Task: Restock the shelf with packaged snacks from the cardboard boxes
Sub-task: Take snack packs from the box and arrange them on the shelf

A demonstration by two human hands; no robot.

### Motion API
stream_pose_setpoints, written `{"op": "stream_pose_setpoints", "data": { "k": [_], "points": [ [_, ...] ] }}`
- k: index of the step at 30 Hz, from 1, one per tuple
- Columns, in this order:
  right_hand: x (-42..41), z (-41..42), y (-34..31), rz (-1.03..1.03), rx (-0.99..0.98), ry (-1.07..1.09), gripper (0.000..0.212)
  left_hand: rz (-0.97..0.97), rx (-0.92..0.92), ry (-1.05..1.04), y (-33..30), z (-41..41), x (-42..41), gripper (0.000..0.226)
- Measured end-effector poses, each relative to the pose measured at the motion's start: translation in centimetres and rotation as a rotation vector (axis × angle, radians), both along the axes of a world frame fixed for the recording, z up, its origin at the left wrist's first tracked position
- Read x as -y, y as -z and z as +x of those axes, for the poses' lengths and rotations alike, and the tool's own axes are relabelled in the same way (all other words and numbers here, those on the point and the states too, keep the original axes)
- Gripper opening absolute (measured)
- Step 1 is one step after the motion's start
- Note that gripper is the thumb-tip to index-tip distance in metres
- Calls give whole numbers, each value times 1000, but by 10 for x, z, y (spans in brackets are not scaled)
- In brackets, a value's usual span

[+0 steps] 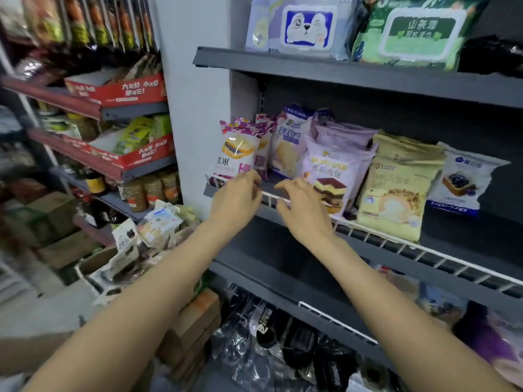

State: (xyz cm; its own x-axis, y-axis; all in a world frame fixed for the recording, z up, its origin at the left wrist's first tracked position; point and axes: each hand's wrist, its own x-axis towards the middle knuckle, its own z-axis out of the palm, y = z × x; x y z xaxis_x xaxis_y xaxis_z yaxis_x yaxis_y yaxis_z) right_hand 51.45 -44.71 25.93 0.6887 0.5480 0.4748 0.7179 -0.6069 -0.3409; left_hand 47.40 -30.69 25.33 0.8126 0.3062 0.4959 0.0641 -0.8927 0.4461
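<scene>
On the middle grey shelf (458, 281) a row of snack packets stands behind a white wire rail (396, 241). My left hand (236, 200) reaches to the white-and-purple rice cake packet (237, 154) at the row's left end, and its loosely curled fingertips touch the packet's lower edge. My right hand (302, 206) hovers over the rail with spread, relaxed fingers and holds nothing, just left of the pale purple mousse bread packet (335, 171). Further right stand a yellow bread packet (396, 190) and a white blueberry toast packet (464, 179). At lower left, a cardboard box (97, 261) holds loose snack packets (158, 224).
Wet-wipe packs (302, 24) lie on the shelf above. Dark plastic-wrapped goods (283, 346) fill the shelf below. Stacked cardboard boxes (195, 329) stand under my left forearm. Red-edged shelves (113, 93) with jars and snack trays run along the left.
</scene>
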Motion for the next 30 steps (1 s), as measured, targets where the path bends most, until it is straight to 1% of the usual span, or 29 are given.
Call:
{"op": "stream_pose_setpoints", "data": {
  "k": [3, 7, 10, 13, 17, 20, 22, 25, 27, 30],
  "points": [
    [-36, -31, 21, -87, -157, -134, 27, 28, -172, -85, 34, -48, -33, 19],
    [-97, -84, 64, -312, -229, -294, 24, 7, -382, -178, 88, -125, -89, 19],
    [-151, -126, 105, -431, -301, -403, 25, -99, -519, -282, 129, -184, -138, 18],
    [-204, -169, 151, -509, -432, -481, 25, -225, -603, -388, 173, -242, -187, 18],
    [-269, -220, 226, -609, -589, -463, 28, -329, -755, -493, 236, -311, -243, 22],
    [-308, -250, 289, -672, -684, -435, 27, -375, -889, -480, 288, -347, -277, 27],
    [-327, -264, 330, -755, -746, -418, 29, -403, -977, -480, 321, -361, -293, 27],
    [-347, -278, 393, -853, -788, -378, 39, -446, -1124, -456, 369, -371, -305, 33],
    [-353, -287, 434, -906, -816, -335, 44, -496, -1210, -435, 400, -375, -307, 31],
    [-353, -297, 473, -1001, -802, -305, 49, -579, -1312, -422, 441, -381, -307, 37]
  ]
}}
